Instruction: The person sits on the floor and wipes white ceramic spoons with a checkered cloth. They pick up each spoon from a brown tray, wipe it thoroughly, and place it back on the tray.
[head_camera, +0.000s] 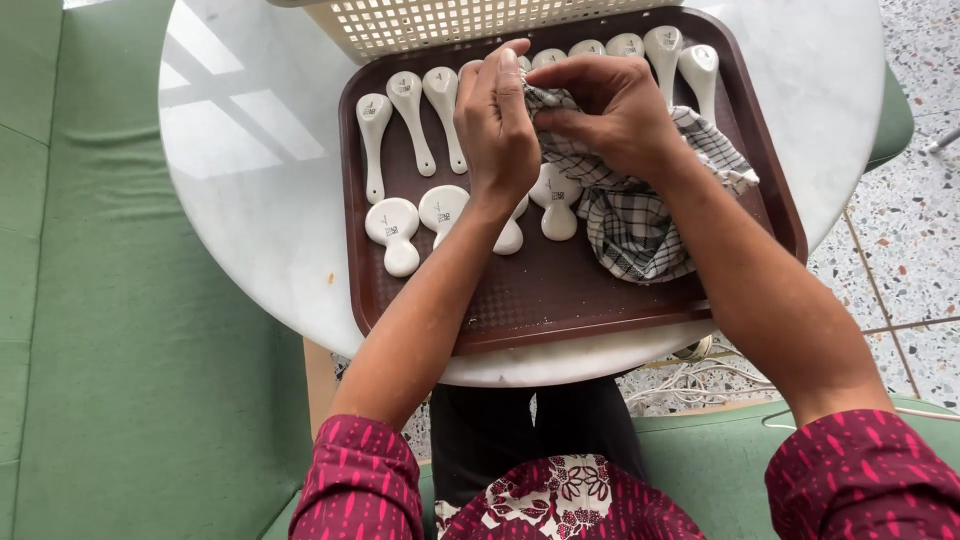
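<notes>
**Checked cloth bunched between both hands over a tray of ceramic spoons**

The left hand (497, 125) and right hand (612, 112) are both curled closed on a black-and-white checked cloth (630, 215); whether a spoon sits inside the folds cannot be told. The cloth looks soft and light, its loose end trailing below the right fingers onto the brown tray (560, 300). White ceramic soup spoons (405, 165) lie in rows beyond and beneath the fingers; they look smooth, hard and chippable, best gripped by the handle. A cream perforated basket (420, 25) stands past the fingertips, its contents hidden
</notes>
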